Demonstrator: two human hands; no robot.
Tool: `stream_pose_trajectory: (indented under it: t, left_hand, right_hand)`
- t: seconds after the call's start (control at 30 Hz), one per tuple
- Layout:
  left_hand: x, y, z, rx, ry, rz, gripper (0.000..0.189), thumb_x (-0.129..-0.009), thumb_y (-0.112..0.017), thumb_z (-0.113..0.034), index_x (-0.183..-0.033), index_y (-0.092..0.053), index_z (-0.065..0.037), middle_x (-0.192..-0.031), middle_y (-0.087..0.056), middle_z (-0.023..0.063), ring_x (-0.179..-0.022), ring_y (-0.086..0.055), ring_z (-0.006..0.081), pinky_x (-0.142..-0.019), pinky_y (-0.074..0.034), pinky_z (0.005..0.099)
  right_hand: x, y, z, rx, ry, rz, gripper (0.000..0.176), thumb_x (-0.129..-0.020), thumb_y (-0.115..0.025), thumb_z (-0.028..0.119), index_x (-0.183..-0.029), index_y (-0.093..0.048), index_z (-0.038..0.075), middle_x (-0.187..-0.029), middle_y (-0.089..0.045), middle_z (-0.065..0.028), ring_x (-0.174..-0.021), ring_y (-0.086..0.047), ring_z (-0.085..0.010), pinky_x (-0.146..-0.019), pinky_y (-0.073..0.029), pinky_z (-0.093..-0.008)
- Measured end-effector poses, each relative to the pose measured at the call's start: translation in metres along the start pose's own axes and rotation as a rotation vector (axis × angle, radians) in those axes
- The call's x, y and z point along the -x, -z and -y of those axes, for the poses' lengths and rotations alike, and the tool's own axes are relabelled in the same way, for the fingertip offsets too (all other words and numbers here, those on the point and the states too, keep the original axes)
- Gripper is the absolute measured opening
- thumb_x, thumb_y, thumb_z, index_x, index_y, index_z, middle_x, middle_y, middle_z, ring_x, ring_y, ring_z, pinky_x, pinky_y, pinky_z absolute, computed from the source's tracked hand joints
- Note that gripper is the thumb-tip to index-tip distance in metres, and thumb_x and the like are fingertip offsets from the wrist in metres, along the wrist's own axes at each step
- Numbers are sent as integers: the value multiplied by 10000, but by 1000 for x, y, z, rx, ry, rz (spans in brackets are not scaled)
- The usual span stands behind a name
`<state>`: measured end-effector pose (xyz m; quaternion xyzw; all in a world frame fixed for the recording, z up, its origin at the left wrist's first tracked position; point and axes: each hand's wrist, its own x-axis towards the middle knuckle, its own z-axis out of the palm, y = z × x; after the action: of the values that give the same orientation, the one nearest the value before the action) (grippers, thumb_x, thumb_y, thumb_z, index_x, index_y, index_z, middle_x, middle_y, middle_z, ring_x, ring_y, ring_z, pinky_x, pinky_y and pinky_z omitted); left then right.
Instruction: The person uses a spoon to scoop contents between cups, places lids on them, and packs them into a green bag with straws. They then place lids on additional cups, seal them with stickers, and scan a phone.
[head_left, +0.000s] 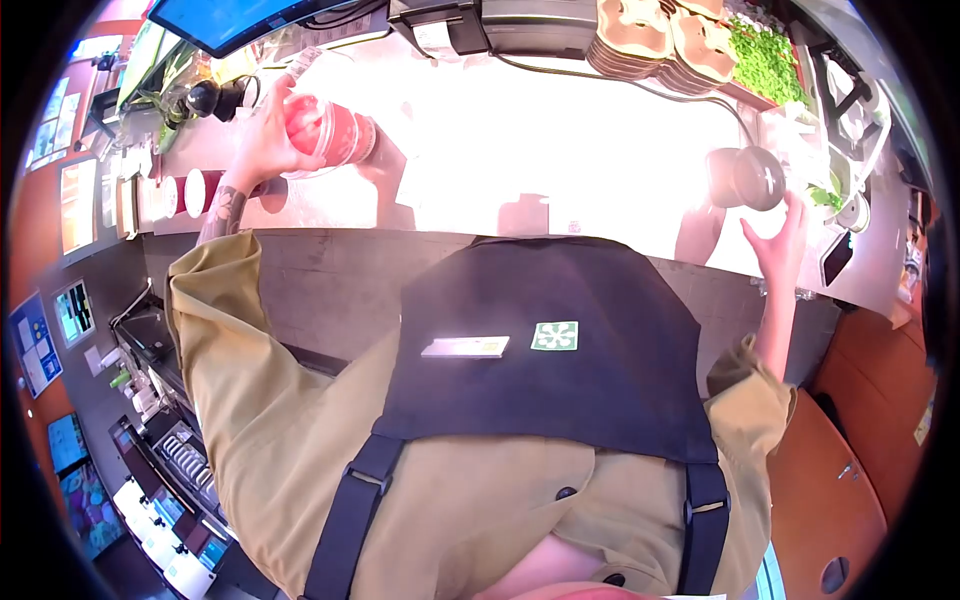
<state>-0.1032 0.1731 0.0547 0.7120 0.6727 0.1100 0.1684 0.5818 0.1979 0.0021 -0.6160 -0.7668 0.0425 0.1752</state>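
My left hand [268,140] is at the left of the counter, its fingers curved round a clear plastic cup [345,135] with a red drink inside. Over at the right, my right hand [783,238] has thumb and fingers apart beside a cup with a grey, rounded top [757,180]. Its fingertips are right at that cup's edge, with the palm free. Dark red cups [175,195] stand just below my left hand, close to the counter's left end.
Along the back of the counter [470,160] are a monitor [235,22], a black printer [440,25], stacked cardboard cup carriers [665,45] and a box of green plants [765,62]. A cable crosses toward the right. A phone [836,258] lies near the right edge.
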Motion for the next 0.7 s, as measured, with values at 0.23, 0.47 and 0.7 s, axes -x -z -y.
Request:
stream_pose_trajectory:
  t: [0.23, 0.47, 0.7]
  left_hand:
    - [-36, 29, -143, -57, 39, 22, 1036, -547, -835, -307, -1340, -253, 17, -1164, -553, 230, -1127, -552, 329, -996, -412, 370]
    - [-81, -72, -270, -61, 17, 3, 1093, -480, -847, -467, -1296, -324, 38, -1217, -499, 311, -1148, -536, 399, -983, -439, 411]
    - [-120, -161, -360, -2, 158, 37, 1065, -503, -851, -561, -1194, -354, 80, -1069, -581, 300, -1029, -615, 380, -901, -482, 388]
  right_hand:
    - [-46, -16, -44, -358, 199, 200, 1020, -476, -841, -7, -1394, -406, 86, -1360, -484, -142, -1264, -472, -308, -1069, -382, -393]
    - [-40, -20, -56, -368, 252, 128, 877, -481, -796, 132, -1304, -495, 88, -1232, -529, -152, -1161, -516, -336, -998, -429, -415]
    - [7, -17, -36, -540, 5, 114, 933, -490, -847, 248, -1325, -459, 102, -1201, -481, -185, -1187, -457, -356, -994, -431, -436]
